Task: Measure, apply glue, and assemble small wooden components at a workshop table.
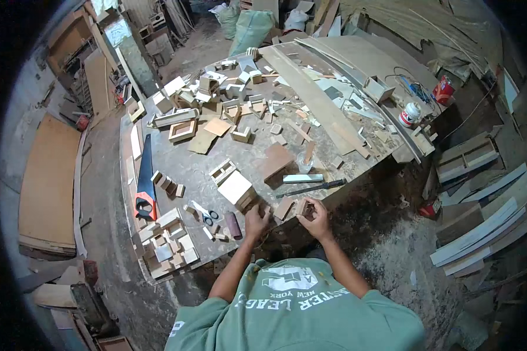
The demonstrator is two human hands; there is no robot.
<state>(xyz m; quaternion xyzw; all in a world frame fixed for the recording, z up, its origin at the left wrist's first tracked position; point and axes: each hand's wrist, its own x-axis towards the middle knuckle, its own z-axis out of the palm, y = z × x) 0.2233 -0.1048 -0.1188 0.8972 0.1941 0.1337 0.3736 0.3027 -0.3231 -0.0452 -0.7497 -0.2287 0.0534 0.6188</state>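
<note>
At the table's near edge my right hand (316, 221) pinches a small wooden block (301, 206) between thumb and fingers. Just left of it another small flat wooden piece (284, 208) lies on the table. My left hand (256, 222) rests at the edge with its fingers loosely apart, and I see nothing held in it. Beyond that hand stands a small pale wooden box (237, 190). A dark purple-brown cylinder (233, 225) lies to its left, with scissors (206, 215) farther left. Past my right hand are a long black tool (311, 189) and a whitish block (303, 178).
A handsaw (146, 181) with an orange handle lies along the left side. Small wooden pieces fill a tray (170, 245) at the near left corner. Several little wooden boxes (208, 88) crowd the far side. A long board (313, 96), a white bottle (410, 114) and a red can (443, 90) sit right.
</note>
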